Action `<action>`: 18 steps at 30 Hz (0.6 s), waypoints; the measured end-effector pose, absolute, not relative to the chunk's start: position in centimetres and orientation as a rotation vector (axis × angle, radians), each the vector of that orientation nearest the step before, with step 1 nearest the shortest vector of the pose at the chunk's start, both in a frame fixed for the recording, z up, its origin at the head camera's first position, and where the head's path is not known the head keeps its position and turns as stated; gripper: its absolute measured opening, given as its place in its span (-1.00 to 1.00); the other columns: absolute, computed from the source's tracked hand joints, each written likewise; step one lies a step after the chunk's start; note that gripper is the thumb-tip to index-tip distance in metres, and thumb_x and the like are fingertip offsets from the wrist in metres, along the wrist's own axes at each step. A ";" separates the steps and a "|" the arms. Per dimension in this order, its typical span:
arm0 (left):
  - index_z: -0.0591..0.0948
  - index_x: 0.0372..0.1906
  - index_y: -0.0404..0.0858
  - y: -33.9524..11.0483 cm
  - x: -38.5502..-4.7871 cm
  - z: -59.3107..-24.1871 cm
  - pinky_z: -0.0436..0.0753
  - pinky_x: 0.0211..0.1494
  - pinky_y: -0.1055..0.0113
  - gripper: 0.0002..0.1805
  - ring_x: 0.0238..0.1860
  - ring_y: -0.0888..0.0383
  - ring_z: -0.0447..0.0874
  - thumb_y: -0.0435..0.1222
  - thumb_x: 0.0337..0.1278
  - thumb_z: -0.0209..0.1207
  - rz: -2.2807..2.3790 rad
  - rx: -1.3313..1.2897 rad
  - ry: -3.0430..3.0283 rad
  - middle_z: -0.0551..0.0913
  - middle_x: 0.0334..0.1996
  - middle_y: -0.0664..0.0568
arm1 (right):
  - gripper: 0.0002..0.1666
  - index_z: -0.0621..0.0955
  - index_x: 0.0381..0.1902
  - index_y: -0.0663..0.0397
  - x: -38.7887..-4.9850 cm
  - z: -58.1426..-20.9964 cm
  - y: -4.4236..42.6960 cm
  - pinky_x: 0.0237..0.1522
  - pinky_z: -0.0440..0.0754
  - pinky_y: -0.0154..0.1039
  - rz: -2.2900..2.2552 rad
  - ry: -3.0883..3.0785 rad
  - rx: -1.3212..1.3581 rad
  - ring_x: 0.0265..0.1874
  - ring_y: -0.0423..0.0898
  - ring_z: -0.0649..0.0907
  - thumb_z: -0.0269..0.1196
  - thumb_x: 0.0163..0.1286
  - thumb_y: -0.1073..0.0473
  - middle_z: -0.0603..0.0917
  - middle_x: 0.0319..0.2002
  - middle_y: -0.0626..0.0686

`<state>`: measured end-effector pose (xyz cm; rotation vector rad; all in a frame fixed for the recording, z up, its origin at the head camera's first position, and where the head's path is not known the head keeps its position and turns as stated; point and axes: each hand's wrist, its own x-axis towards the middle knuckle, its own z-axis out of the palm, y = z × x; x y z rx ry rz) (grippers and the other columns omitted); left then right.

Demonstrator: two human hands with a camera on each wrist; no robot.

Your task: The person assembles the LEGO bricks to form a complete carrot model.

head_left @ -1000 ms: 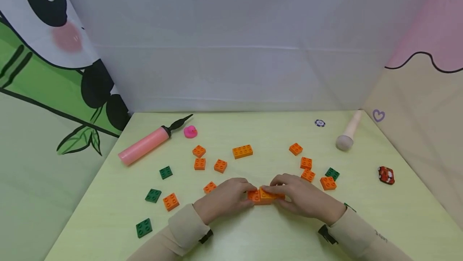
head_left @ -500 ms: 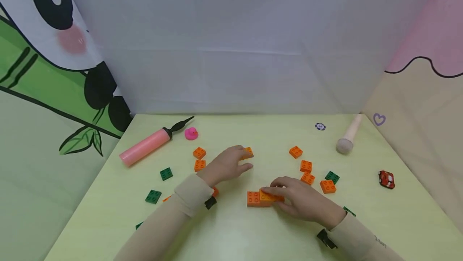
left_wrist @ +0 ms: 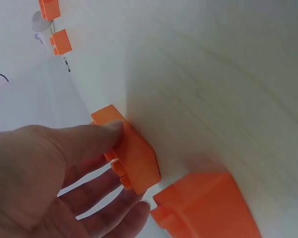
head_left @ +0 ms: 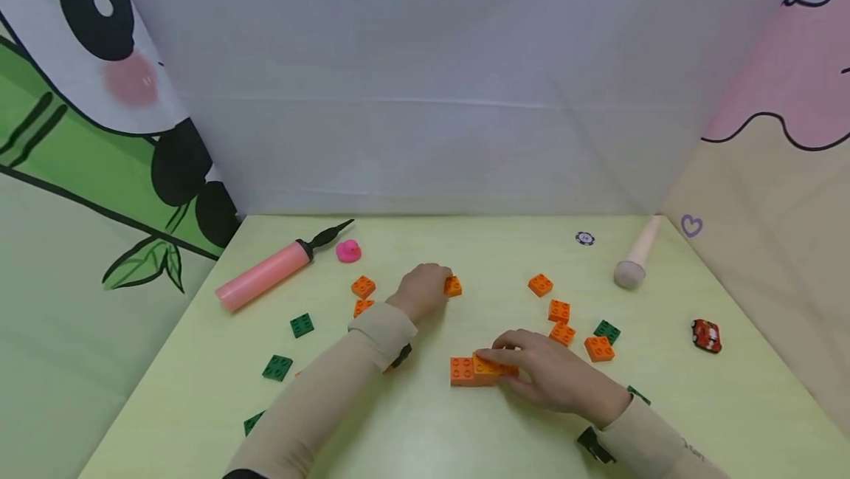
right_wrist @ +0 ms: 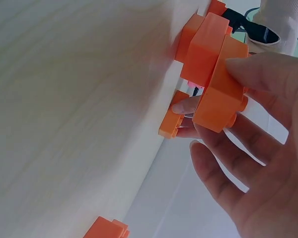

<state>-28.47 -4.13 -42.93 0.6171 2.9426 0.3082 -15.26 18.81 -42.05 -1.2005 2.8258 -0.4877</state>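
My left hand (head_left: 423, 291) is at the long yellow-orange toy brick (head_left: 454, 287) toward the back of the table. In the left wrist view, the thumb lies on one side of this brick (left_wrist: 136, 161) and the fingers are behind it. Nearer the front, my right hand (head_left: 554, 377) grips a joined stack of orange bricks (head_left: 463, 372). Seen from the right wrist, its thumb presses the upper long brick (right_wrist: 218, 94), which overlaps the lower bricks (right_wrist: 203, 52). My right palm partly covers the stack's right end in the head view.
Loose orange bricks (head_left: 541, 285) and green bricks (head_left: 302, 325) lie on both sides. A pink hand pump (head_left: 265, 276) and pink duck (head_left: 348, 251) are back left. Toward the right are a toy microphone (head_left: 636, 257), a red toy car (head_left: 707, 336) and a chip (head_left: 585, 238).
My left hand has left the joined stack, reached forward and taken hold of the long brick at the back. My right hand has stayed on the stack.
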 end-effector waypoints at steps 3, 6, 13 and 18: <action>0.65 0.09 -0.23 -4.2 -28.2 -42.6 0.61 0.08 0.20 -0.71 -0.07 0.05 0.60 -0.36 0.31 0.21 0.331 0.627 2.939 0.69 -0.06 -0.02 | -0.50 0.60 0.28 -0.27 -15.3 -42.1 18.8 0.03 0.64 -0.19 -0.488 2.825 -1.205 -0.03 -0.17 0.59 0.31 0.38 0.11 0.62 0.03 -0.14; 0.63 0.18 -0.24 -4.6 -27.3 -41.8 0.59 0.17 0.16 -0.63 0.01 0.02 0.61 -0.30 0.30 0.24 0.372 0.704 2.929 0.68 0.02 -0.05 | -0.49 0.60 0.28 -0.27 -15.4 -42.2 18.9 0.03 0.64 -0.18 -0.486 2.826 -1.207 -0.04 -0.17 0.59 0.31 0.38 0.11 0.62 0.03 -0.14; 0.62 0.23 -0.14 -6.9 -22.9 -39.8 0.60 0.02 0.28 -0.57 -0.17 0.16 0.52 -0.22 0.27 0.23 0.582 0.857 2.893 0.61 -0.09 0.07 | -0.49 0.59 0.28 -0.31 -15.4 -42.0 18.7 0.01 0.64 -0.17 -0.483 2.827 -1.195 -0.05 -0.16 0.59 0.31 0.38 0.10 0.62 0.04 -0.14; 0.60 0.26 -0.08 -8.3 -19.6 -40.0 0.59 -0.07 0.36 -0.56 -0.18 0.25 0.50 -0.18 0.29 0.22 0.763 0.944 2.799 0.58 -0.06 0.17 | -0.50 0.60 0.26 -0.32 -15.3 -41.9 18.7 -0.03 0.65 -0.19 -0.482 2.836 -1.184 -0.09 -0.17 0.59 0.31 0.38 0.11 0.62 0.03 -0.13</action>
